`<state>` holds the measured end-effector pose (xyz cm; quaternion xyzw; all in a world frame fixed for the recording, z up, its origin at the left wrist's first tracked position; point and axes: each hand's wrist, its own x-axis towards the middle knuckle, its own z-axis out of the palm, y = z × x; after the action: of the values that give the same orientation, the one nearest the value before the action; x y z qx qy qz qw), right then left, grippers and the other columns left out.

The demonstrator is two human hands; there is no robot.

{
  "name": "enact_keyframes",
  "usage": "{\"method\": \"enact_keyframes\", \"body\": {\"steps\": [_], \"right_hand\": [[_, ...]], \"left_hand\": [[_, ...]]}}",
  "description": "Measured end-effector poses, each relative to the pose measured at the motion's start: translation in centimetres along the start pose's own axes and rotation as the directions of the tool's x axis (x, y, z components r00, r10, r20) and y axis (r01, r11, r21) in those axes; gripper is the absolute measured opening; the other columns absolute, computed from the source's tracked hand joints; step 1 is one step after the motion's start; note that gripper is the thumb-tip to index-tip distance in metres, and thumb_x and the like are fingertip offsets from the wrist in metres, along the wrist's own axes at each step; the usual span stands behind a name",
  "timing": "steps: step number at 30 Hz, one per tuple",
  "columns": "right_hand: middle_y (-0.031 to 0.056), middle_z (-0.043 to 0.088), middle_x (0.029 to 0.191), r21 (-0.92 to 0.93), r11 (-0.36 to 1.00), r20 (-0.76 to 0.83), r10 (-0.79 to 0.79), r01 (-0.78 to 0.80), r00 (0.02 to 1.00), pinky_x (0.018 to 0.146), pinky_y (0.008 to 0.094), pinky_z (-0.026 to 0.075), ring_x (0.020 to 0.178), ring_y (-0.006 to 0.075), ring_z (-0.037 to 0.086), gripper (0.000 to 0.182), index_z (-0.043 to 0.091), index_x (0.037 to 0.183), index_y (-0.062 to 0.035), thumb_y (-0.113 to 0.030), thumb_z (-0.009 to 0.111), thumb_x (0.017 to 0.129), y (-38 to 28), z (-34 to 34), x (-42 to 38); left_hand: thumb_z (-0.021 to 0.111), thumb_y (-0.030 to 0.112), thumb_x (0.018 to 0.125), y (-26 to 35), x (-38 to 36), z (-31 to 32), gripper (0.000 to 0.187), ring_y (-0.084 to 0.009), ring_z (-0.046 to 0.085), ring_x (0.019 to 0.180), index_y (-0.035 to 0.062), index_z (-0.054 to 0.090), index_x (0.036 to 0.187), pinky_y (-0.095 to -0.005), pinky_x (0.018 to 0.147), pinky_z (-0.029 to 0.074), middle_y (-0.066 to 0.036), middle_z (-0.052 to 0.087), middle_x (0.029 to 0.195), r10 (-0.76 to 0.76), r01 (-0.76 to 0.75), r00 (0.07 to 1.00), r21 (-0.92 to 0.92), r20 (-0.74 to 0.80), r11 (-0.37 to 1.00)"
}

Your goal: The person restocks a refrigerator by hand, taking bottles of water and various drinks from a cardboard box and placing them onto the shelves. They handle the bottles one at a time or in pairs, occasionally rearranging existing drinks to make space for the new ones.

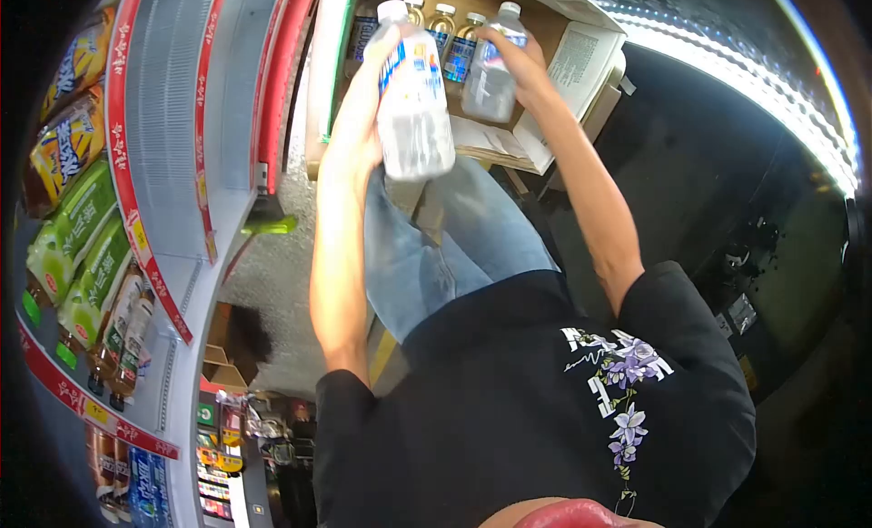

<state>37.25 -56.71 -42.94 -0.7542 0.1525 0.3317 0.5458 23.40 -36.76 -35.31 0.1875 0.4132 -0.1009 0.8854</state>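
My left hand (374, 78) is closed around a large clear plastic bottle (416, 119) with a white cap and a blue-and-white label. The bottle is held tilted in front of my legs, near the edge of an open cardboard box (577, 60). My right hand (524, 60) grips a second clear bottle (490, 94) by its upper part, over the right side of the box. Behind these two, several capped bottles (460, 54) with dark blue labels stand inside the box, partly hidden by what I hold.
To the left rise store shelves (163, 110) with red price strips. Green multipacks (77, 246), orange-brown packs (68, 151) and brown bottles (127, 337) sit on them. A small brown carton (227, 355) lies on the floor beside the shelving. A bright light strip (727, 74) runs along the upper right.
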Motion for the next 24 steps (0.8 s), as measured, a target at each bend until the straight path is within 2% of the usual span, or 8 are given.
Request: {"method": "enact_keyframes", "body": {"steps": [1,3,9,13,15,17,21,24], "right_hand": [[0.0143,0.07,0.111,-0.08,0.99,-0.173,-0.127,0.114,0.977,0.087,0.039,0.056,0.1,0.0257,0.069,0.07,0.053,0.126,0.0017,-0.029,0.088,0.074,4.2,0.4,4.2],[0.0295,0.056,0.135,-0.504,0.859,-0.357,-0.118,-0.085,0.926,0.105,0.0479,0.048,0.122,0.0416,0.06,0.102,0.035,0.144,-0.0007,-0.041,0.089,0.068,6.7,1.4,7.3],[0.0338,0.038,0.152,-0.745,0.546,-0.404,0.09,-0.385,0.91,0.118,0.0468,0.036,0.146,0.0438,0.033,0.107,0.023,0.156,0.0052,-0.038,0.08,0.076,13.5,1.0,10.3],[0.0244,0.043,0.155,-0.901,0.364,-0.223,0.082,-0.238,0.971,0.116,0.0487,0.037,0.148,0.0385,0.034,0.088,0.039,0.152,0.0043,-0.045,0.069,0.085,9.5,2.6,7.2],[0.0233,0.05,0.149,-0.379,0.925,0.269,0.112,-0.002,0.957,0.107,0.0458,0.047,0.132,0.0373,0.054,0.082,0.046,0.15,-0.002,-0.057,0.067,0.091,6.1,3.8,4.6],[0.0156,0.064,0.137,-0.222,0.944,0.631,0.329,-0.243,0.702,0.102,0.0399,0.051,0.12,0.0292,0.065,0.076,0.046,0.15,-0.0066,-0.061,0.056,0.099,1.8,5.5,-0.3],[0.0134,0.069,0.128,-0.192,0.848,0.751,0.451,-0.494,0.482,0.096,0.035,0.055,0.107,0.0223,0.071,0.071,0.054,0.143,-0.0092,-0.061,0.062,0.095,-0.4,4.9,-0.5],[0.0118,0.071,0.12,-0.415,0.906,0.782,0.401,-0.081,0.477,0.094,0.0375,0.056,0.103,0.0224,0.071,0.06,0.057,0.138,-0.0062,-0.031,0.078,0.088,-1.2,4.0,2.3]], "left_hand": [[0.067,0.045,0.097,-0.2,1.6,0.2,0.044,-0.0177,0.072,0.082,0.0059,0.064,0.119,-0.0356,0.074,0.061,-0.008,0.073,0.099,0.011,-0.011,1.0,-0.023,-0.016,1.0],[0.072,0.045,0.094,-1.3,4.6,-0.4,0.043,-0.0158,0.07,0.086,0.0097,0.065,0.118,-0.0338,0.077,0.058,-0.004,0.072,0.097,0.1,-0.091,0.983,0.064,-0.153,0.994],[0.073,0.047,0.093,-4.4,7.1,-3.3,0.043,-0.0155,0.07,0.09,0.0129,0.067,0.118,-0.0349,0.084,0.056,-0.002,0.073,0.1,0.064,-0.048,0.951,0.061,-0.301,0.997],[0.073,0.048,0.093,-4.5,7.4,-3.9,0.043,-0.0138,0.069,0.09,0.0111,0.07,0.114,-0.0327,0.085,0.054,-0.002,0.073,0.1,0.11,-0.105,0.958,0.034,-0.264,0.994],[0.074,0.042,0.095,-4.1,7.3,-3.9,0.043,-0.0115,0.066,0.089,0.0076,0.066,0.118,-0.0293,0.083,0.052,-0.002,0.071,0.1,0.12,-0.118,0.953,0.025,-0.279,0.993],[0.071,0.048,0.096,-4.3,7.7,-4.4,0.053,-0.0152,0.066,0.095,0.0039,0.061,0.124,-0.033,0.085,0.052,-0.005,0.069,0.106,0.175,-0.154,0.936,0.093,-0.305,0.984],[0.053,0.047,0.105,-4.7,7.7,-4.5,0.045,-0.0183,0.065,0.102,0.007,0.059,0.126,-0.0365,0.093,0.052,-0.006,0.068,0.108,0.118,-0.141,0.964,-0.08,-0.239,0.987],[0.055,0.041,0.102,-4.6,7.1,-3.6,0.047,-0.0226,0.055,0.12,0.0079,0.052,0.135,-0.0429,0.11,0.04,-0.008,0.062,0.122,0.097,-0.117,0.956,-0.056,-0.277,0.992]]}}
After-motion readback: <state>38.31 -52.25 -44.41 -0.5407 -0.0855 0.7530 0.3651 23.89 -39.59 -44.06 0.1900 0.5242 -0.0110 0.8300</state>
